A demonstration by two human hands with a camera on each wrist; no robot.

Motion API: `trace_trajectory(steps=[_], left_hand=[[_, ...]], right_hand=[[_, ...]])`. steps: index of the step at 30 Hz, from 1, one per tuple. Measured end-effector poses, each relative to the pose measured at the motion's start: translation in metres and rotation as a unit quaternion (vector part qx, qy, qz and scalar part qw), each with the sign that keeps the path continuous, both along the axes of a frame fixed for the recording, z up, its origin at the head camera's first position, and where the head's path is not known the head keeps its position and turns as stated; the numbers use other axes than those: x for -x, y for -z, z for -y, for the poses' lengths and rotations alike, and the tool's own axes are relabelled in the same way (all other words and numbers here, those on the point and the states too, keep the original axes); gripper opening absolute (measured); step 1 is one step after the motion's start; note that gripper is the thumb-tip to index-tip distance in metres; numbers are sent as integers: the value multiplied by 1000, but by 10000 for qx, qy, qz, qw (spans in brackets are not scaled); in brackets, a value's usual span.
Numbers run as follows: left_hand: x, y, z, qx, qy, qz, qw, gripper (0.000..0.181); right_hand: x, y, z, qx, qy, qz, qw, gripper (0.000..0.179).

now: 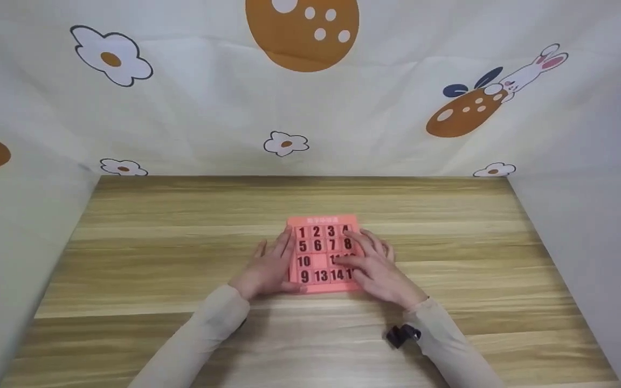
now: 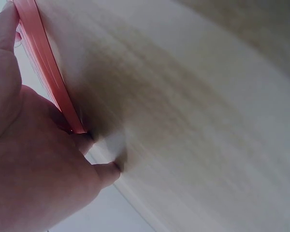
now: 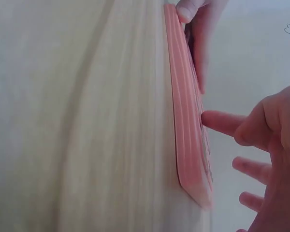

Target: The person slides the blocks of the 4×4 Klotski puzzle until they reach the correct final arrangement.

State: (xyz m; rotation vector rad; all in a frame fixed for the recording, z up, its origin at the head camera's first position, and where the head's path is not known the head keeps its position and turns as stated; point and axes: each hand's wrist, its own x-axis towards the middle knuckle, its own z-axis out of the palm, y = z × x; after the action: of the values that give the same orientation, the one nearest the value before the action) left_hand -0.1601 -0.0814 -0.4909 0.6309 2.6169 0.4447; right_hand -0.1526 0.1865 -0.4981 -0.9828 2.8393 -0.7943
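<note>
A pink number slide puzzle (image 1: 326, 288) lies flat on the wooden table, its black-numbered tiles facing up. The third row shows 10, a gap, then 11 and a partly covered tile; 9, 13 and 14 stand in the bottom row. My left hand (image 1: 267, 273) holds the puzzle at its lower left, fingers along the left side and thumb at the near edge. Over the right side, my right hand (image 1: 381, 273) has its thumb on the 11 tile and a finger at the 4. In the right wrist view, the thumb touches the puzzle's face (image 3: 204, 130) while other fingers are raised off it.
The wood-grain table (image 1: 181, 215) extends around the puzzle on all sides. A pale printed cloth (image 1: 208, 108) hangs behind and at both sides. A small black object (image 1: 402, 335) is at the right sleeve's cuff.
</note>
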Motion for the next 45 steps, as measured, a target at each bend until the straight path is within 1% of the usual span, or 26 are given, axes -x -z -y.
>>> trace_trajectory(steps=[5,9,11,14,17,20,22,27,30,33,37,39,41,45], left_hand=[[1,1,0,33,73,-86,9999,114],[1,1,1,124,170,-216,9995,113],[0,1,1,115,197,-249,9994,113],[-1,1,3,89,183,-214,9996,113],[-1,2,5,84,112,-135,9998,113],[-1,4,6,30,42,-74,10000,114],[0,4,6,-16,15,-32,10000,115],[2,5,4,-17,34,-34,10000,116],[2,6,1,-49,76,-81,9999,116],[2,6,0,-10,114,-112,9999,115],[2,4,0,16,73,-98,9999,115],[2,4,0,-5,54,-89,9999,115],[2,4,0,-17,54,-92,9999,114],[2,3,0,37,71,-101,9999,115]], right_hand=[[-2,0,19,-196,-263,-12,9995,42],[-3,-1,38,-575,-595,-140,9965,46],[-3,-1,44,-726,-684,-183,9948,45],[-2,-3,46,-765,-576,-183,9952,42],[-2,-2,39,-563,-302,-168,9978,39],[-3,-1,30,-376,-234,-158,9989,40],[-4,0,25,-316,-388,-142,9986,43],[-8,0,21,-299,-1073,-116,9937,46],[-9,-2,23,-444,-1278,-129,9907,42],[-9,-4,28,-650,-1175,-184,9908,41],[-7,-4,33,-867,-768,-184,9931,47],[-6,-3,35,-924,-657,-148,9934,50],[-6,-2,34,-873,-649,-98,9940,51],[-7,0,29,-622,-835,-142,9945,50]])
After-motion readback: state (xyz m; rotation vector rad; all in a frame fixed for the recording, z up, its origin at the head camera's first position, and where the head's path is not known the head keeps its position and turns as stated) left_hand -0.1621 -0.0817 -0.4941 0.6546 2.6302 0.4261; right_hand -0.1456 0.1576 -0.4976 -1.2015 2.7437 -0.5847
